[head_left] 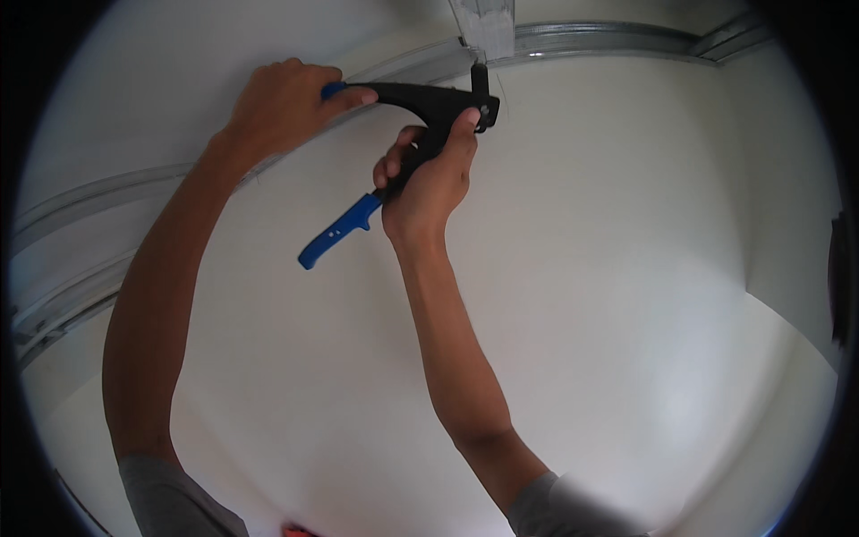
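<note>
A black hand riveter point(434, 103) with blue handles is raised against the metal framing at the top, its nose at a vertical galvanised channel point(485, 27). My left hand point(282, 107) is closed on the blue-tipped upper handle. My right hand point(428, 183) grips the black body and lower arm, thumb near the head, with the other blue handle point(335, 233) sticking out down to the left below it. Whether the nose is seated on a rivet is too small to tell.
A metal track point(599, 40) runs along the top of a white wall point(617, 197), with further rails point(98, 197) at the left. The wall turns a corner at the right, where a dark object point(838, 277) shows at the edge. A small red object point(295, 529) peeks in at the bottom.
</note>
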### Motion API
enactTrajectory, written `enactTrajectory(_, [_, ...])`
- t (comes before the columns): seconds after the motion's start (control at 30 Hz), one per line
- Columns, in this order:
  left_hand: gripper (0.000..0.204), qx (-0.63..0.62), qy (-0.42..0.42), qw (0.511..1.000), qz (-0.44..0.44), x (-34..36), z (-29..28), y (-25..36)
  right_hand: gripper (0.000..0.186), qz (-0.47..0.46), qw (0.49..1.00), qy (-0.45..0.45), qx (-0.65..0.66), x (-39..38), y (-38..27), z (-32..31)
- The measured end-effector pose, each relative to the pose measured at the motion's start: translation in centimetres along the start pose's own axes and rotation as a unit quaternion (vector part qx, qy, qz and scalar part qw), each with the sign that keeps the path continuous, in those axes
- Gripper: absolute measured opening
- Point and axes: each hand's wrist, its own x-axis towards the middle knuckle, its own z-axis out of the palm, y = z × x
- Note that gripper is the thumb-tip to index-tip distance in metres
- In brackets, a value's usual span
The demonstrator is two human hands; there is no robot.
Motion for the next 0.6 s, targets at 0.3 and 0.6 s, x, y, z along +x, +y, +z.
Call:
enactTrajectory(0.3, [0.074,0.038,0.004,0.999,-0.015,-1.1,-1.7,0.8,0.052,0.001,0.988,-0.049,-0.144,-0.8,-2.0,-0.1])
enactTrajectory(0.6, [0.124,0.097,0.095,0.989,0.051,-7.9,-4.1,6.0,0.048,0.043,0.992,-0.035,-0.116,-1.8,-4.0,-0.3])
